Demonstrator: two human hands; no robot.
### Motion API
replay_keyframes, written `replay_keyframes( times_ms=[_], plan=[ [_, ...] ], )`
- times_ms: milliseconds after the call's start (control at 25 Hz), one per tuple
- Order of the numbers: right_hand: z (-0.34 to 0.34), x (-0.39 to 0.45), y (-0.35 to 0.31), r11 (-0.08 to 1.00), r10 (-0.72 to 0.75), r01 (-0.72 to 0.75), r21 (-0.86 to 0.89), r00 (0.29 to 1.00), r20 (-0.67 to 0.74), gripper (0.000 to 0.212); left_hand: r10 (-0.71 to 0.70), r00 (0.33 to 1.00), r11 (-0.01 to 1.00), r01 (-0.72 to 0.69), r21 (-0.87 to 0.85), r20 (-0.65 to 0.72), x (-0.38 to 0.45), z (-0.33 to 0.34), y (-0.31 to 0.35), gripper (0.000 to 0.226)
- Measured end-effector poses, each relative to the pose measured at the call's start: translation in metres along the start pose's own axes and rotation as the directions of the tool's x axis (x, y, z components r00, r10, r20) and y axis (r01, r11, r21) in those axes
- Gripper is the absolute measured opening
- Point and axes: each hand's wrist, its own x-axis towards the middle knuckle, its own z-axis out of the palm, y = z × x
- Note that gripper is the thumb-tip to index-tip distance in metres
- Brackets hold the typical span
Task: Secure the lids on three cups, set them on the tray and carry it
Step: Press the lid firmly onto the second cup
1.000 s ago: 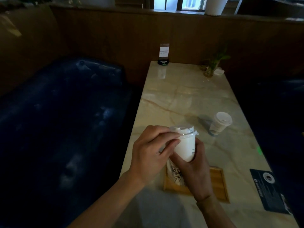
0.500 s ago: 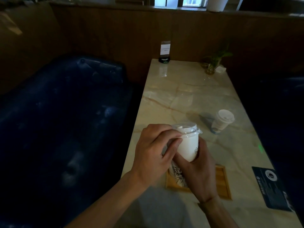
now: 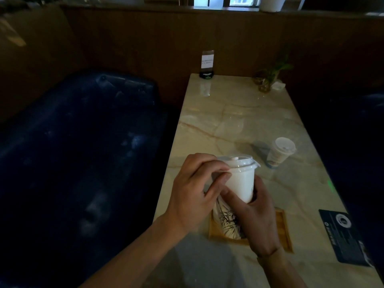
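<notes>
I hold a white cup (image 3: pixel 242 182) in the air above the near end of the table. My right hand (image 3: pixel 256 217) is wrapped around its lower body from below. My left hand (image 3: pixel 194 194) pinches the left rim of its clear plastic lid (image 3: pixel 239 162), thumb and fingers closed on the edge. Below the hands lies a wooden tray (image 3: pixel 283 231) with a printed cup (image 3: pixel 227 223) standing on it, mostly hidden by my right hand. A third cup with a white lid (image 3: pixel 279 152) stands on the table further right.
The marble table (image 3: pixel 228 113) runs away from me. A dark card (image 3: pixel 342 235) lies at its near right edge. A sign stand (image 3: pixel 207 64) and a small plant in a glass (image 3: pixel 267 80) are at the far end. A dark blue sofa (image 3: pixel 72 152) fills the left.
The cup and both hands stay in nearly the same place. My left fingers have shifted slightly along the lid's rim, and the lid sits flatter on the cup.
</notes>
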Motion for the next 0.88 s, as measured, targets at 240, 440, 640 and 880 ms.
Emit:
replay_keyframes(
  times_ms=[240,440,640,880],
  plan=[
    [-0.008,0.008,-0.002,0.993,0.018,-0.025,0.112,0.998,0.062,0.057,0.007,1.0,0.999,-0.007,-0.043,-0.004,0.005,0.004,-0.006,0.015],
    [-0.008,0.017,0.008,0.993,0.036,-0.045,0.112,0.996,0.085,0.076,-0.026,0.999,0.998,0.028,-0.051,0.031,0.008,0.009,-0.016,0.018],
    [-0.006,0.033,0.009,0.999,-0.038,0.036,0.04,0.998,0.044,0.096,0.055,0.997,0.998,-0.057,0.034,0.053,0.018,0.019,-0.015,0.012],
    [-0.005,0.044,0.007,0.988,-0.153,0.15,-0.045,0.985,-0.076,0.087,0.126,0.99,0.99,-0.13,0.058,0.054,0.031,0.028,-0.008,0.011]
  ],
)
